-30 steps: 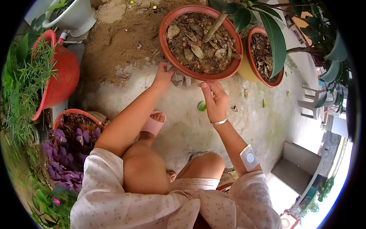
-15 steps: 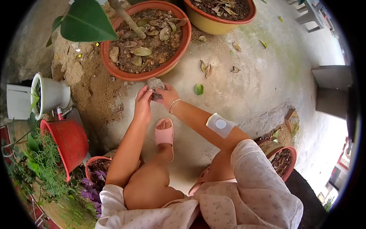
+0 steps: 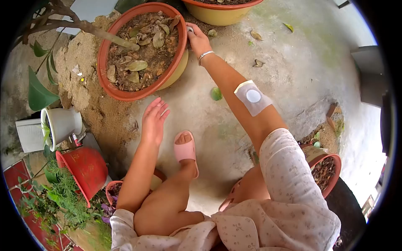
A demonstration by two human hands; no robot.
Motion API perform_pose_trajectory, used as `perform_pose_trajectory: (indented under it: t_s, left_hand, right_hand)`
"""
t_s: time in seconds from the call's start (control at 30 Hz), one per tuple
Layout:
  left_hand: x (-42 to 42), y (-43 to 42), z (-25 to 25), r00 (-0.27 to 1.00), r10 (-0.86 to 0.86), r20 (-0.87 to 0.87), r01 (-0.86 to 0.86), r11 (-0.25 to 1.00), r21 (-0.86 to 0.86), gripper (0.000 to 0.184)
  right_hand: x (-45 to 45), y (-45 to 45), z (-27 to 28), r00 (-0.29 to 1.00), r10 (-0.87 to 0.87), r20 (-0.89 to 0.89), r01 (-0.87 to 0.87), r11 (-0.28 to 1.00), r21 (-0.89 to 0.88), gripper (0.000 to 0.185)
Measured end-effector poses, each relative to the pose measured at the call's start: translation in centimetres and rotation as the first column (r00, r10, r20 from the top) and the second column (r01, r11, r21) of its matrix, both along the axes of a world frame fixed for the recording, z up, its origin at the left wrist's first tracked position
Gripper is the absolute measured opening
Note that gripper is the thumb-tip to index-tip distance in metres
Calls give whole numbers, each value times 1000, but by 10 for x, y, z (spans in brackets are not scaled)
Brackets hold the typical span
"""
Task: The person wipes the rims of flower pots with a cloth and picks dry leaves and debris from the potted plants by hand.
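My right hand reaches forward to the right side of a big planter pot with an orange-brown rim and cream wall. Its fingers are closed round a grey stone, of which only a small part shows by the rim. Whether the stone touches the pot I cannot tell. Below the pot's near rim, my left hand is held in the air, open and empty, its fingers slightly bent. Dry leaves and soil fill the pot, and a slanting trunk grows from it.
Another yellow pot stands behind. Sandy soil is heaped at the left. A white pot and a red pot lie tipped at the left among plants. A brown-rimmed pot is at the right. Fallen leaves dot the concrete floor.
The two hands have parted. My right hand has moved forward with the stone to the pot's right side; my left hand has let go and dropped slightly lower. The view has shifted.
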State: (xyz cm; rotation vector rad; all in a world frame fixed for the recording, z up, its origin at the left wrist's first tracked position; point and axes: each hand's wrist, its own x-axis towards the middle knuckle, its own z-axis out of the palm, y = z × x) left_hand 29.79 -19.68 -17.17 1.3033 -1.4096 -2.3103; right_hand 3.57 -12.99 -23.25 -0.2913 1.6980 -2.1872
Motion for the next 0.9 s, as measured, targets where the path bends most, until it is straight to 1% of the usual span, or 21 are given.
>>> perform_pose_trajectory:
  t_s: [0.07, 0.13, 0.2, 0.27, 0.3, 0.37, 0.4, 0.43, 0.47, 0.5, 0.53, 0.57, 0.6, 0.63, 0.67, 0.7, 0.73, 0.77, 0.83, 0.87, 0.9]
  left_hand:
    - [6, -7, -3, 998, 68, 3, -68, 997, 27, 33]
    - [14, -11, -12, 989, 149, -3, -148, 987, 62, 28]
    - [21, -11, -24, 986, 162, 31, -165, 979, 122, 26]
    - [28, -10, -29, 985, 165, 39, -169, 974, 152, 28]
    - [31, -9, -31, 988, 143, 54, -151, 973, 177, 29]
    - [35, -8, -27, 978, 201, 54, -207, 964, 167, 30]
    - [37, -8, -27, 973, 222, 64, -230, 960, 158, 30]
    - [39, -8, -29, 962, 269, 52, -274, 948, 163, 30]
    - [43, -9, -32, 960, 273, 53, -278, 948, 156, 36]
    - [46, -9, -34, 958, 279, 57, -285, 947, 149, 42]
    - [47, -9, -32, 943, 328, 49, -332, 930, 158, 42]
    - [47, -10, -30, 932, 359, 60, -363, 927, 92, 54]
    - [46, -11, -26, 919, 388, 70, -390, 920, 28, 66]
    - [46, -13, -25, 903, 425, 59, -427, 903, 40, 66]
    - [46, -15, -22, 917, 391, 76, -389, 921, -40, 75]
    - [46, -17, -21, 929, 356, 98, -344, 932, -117, 84]
    - [43, -17, -23, 936, 352, -20, -353, 933, -76, 84]
    - [41, -16, -25, 925, 379, -32, -380, 923, -60, 84]
    - [36, -15, -6, 924, 381, -23, -382, 924, -18, 77]
    - [34, -19, -27, 910, 395, -126, -397, 918, 5, 65]
    - [29, -19, -37, 897, 420, -135, -421, 907, 23, 65]
  right_hand:
    - [9, -4, 1, 992, -120, 30, 113, 977, 183, 37]
    - [31, -14, -37, 978, -204, 49, 181, 939, 293, 42]
    - [59, -21, -74, 866, -243, 436, 99, 939, 328, 41]
    - [99, -11, -29, 627, -130, 768, 98, 991, 88, 38]
    - [112, -14, -31, 639, -106, 762, 61, 994, 87, 38]
    - [137, -26, -45, 510, -28, 860, 204, 975, -89, 33]
    - [146, -31, -46, 519, -5, 855, 158, 983, -91, 33]
    - [154, -34, -46, 477, 70, 876, 204, 961, -188, 32]
    - [162, -38, -45, 432, 147, 890, 251, 928, -275, 31]
    - [170, -42, -40, 432, 165, 887, 198, 942, -272, 31]
    - [178, -48, -33, 421, 196, 886, 219, 926, -309, 27]
    - [186, -52, -25, 411, 226, 883, 242, 907, -344, 24]
    - [194, -53, -24, 412, 239, 879, 195, 920, -341, 24]
    - [201, -52, -24, 471, 272, 839, 53, 941, -335, 25]
    - [207, -51, -24, 524, 313, 792, -87, 945, -316, 27]
    - [214, -49, -20, 526, 325, 786, -127, 944, -306, 27]
    - [219, -47, -14, 554, 352, 754, -252, 935, -250, 27]
    - [223, -44, -7, 579, 381, 721, -368, 911, -186, 26]
    - [229, -41, 13, 581, 408, 704, -429, 889, -161, 33]
    - [226, -40, 17, 565, 438, 699, -461, 870, -172, 37]
    - [222, -37, 21, 547, 466, 696, -493, 851, -182, 42]
